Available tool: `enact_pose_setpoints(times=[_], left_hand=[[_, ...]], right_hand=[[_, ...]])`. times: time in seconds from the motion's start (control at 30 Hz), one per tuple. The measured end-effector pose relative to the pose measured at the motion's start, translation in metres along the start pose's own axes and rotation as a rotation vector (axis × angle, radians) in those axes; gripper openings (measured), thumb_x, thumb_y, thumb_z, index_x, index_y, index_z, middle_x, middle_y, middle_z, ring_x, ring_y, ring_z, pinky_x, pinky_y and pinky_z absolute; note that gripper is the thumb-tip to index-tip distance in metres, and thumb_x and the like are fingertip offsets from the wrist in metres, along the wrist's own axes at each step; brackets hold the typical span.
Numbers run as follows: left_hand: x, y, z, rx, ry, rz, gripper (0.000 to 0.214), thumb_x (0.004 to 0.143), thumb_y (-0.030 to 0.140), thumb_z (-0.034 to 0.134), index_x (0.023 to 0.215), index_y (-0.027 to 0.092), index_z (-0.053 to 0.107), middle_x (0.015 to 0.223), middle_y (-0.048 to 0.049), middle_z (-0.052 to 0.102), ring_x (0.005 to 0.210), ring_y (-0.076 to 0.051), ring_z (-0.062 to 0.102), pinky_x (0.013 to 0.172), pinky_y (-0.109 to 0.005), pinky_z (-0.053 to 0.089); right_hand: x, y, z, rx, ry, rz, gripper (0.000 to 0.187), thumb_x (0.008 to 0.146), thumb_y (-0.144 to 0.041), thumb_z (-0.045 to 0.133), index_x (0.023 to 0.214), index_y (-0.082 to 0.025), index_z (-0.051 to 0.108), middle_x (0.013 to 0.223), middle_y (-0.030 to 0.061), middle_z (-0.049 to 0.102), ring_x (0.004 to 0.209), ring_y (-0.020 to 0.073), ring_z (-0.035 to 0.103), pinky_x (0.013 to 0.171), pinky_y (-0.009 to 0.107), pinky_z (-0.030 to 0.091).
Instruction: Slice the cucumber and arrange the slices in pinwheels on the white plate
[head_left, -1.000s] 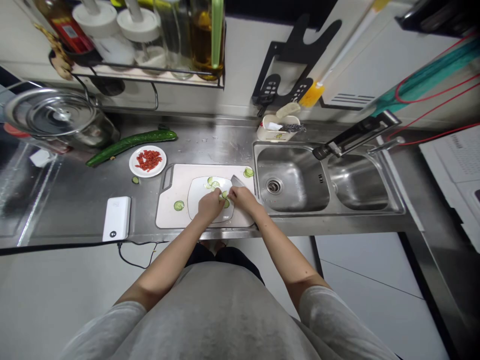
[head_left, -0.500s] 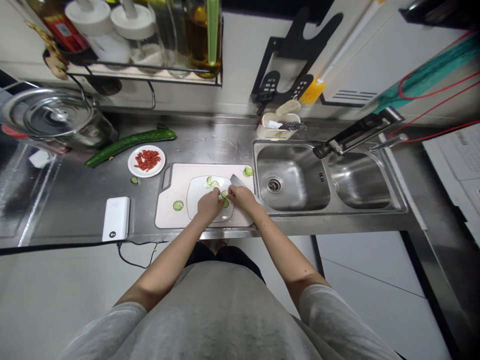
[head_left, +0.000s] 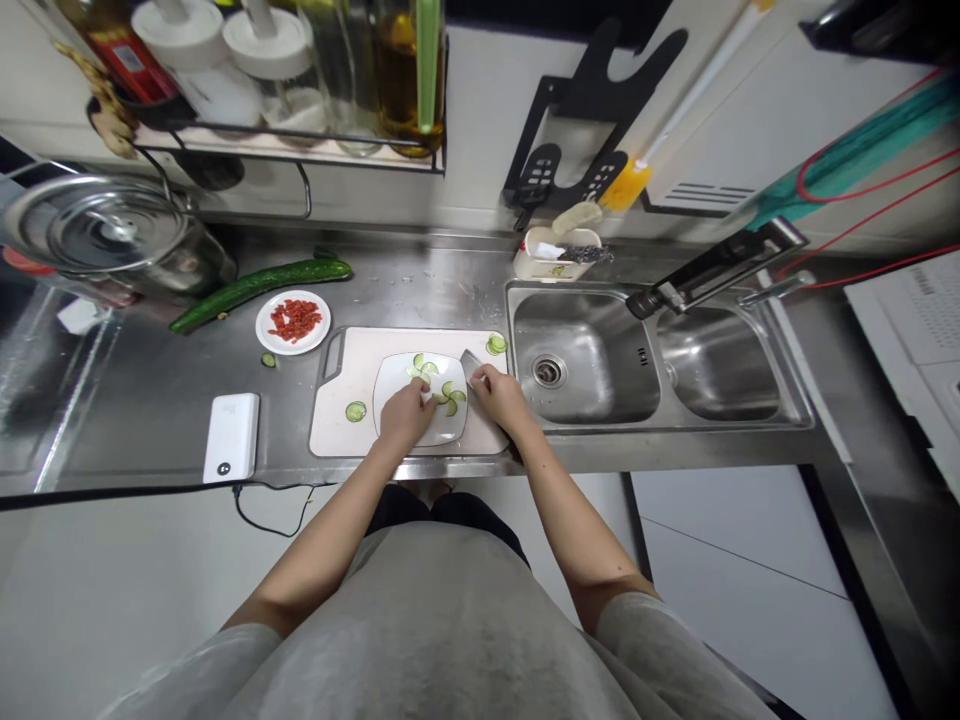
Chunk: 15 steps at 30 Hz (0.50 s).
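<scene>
A squarish white plate [head_left: 448,429] rests on a pale cutting board [head_left: 337,437]. On the plate, thin cucumber slices [head_left: 452,400] fan out at the right, and more cut slices lie near its top edge. My left hand [head_left: 406,412] is over the plate's left part with fingers curled together; what they pinch, if anything, is hidden. Just off the plate's right edge, my right hand [head_left: 501,398] has its thumb and fingers closed above a knife [head_left: 471,364], mostly covered by the hand. Round cucumber slices [head_left: 355,411] sit at the board's left, others [head_left: 496,344] at its upper right corner.
Behind the board's left side are a small plate [head_left: 324,336] of red pieces and a long cucumber [head_left: 262,287]. A white power bank [head_left: 232,437] lies left, near the counter edge. A double sink [head_left: 592,385] adjoins the board's right; a steel pot [head_left: 187,262] stands far left.
My hands, which met over the right slices, have drawn apart: the left moved left, the right moved right off the plate. The fan of slices is now uncovered.
</scene>
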<state>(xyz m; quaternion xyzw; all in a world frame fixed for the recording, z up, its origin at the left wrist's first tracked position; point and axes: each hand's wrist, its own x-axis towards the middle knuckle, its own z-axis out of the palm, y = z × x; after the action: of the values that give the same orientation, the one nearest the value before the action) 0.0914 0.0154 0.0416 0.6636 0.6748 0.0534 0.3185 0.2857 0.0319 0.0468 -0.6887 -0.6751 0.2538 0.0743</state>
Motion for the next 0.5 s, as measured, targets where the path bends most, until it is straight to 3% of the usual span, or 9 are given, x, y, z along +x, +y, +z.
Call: enact_pose_setpoints(times=[0.13, 0.33, 0.5], left_hand=[[-0.011, -0.006, 0.001, 0.0, 0.059, 0.045, 0.022, 0.09, 0.038, 0.049, 0.103, 0.022, 0.057, 0.085, -0.0028, 0.065, 0.078, -0.019, 0.06, 0.063, -0.029, 0.041], [-0.019, -0.004, 0.02, 0.096, 0.104, 0.276, 0.027, 0.093, 0.028, 0.043, 0.112, 0.021, 0.061, 0.112, -0.009, 0.06, 0.105, -0.023, 0.052, 0.085, -0.034, 0.046], [-0.022, -0.008, 0.032, 0.144, 0.116, 0.395, 0.035, 0.091, 0.024, 0.044, 0.124, 0.021, 0.057, 0.125, -0.0108, 0.055, 0.112, -0.026, 0.046, 0.095, -0.04, 0.044]], right_hand=[[-0.007, -0.008, 0.004, -0.021, -0.006, 0.001, 0.021, 0.092, -0.034, 0.047, 0.094, -0.021, 0.063, 0.076, 0.0018, 0.066, 0.072, 0.0174, 0.058, 0.06, 0.025, 0.031], [-0.008, -0.029, 0.017, -0.092, -0.05, 0.066, 0.024, 0.091, -0.043, 0.05, 0.089, -0.021, 0.062, 0.08, 0.0029, 0.067, 0.077, 0.0181, 0.059, 0.061, 0.025, 0.032], [-0.006, -0.031, 0.023, -0.14, -0.083, 0.119, 0.026, 0.09, -0.044, 0.051, 0.089, -0.021, 0.062, 0.082, 0.0033, 0.067, 0.08, 0.0179, 0.06, 0.061, 0.025, 0.031]])
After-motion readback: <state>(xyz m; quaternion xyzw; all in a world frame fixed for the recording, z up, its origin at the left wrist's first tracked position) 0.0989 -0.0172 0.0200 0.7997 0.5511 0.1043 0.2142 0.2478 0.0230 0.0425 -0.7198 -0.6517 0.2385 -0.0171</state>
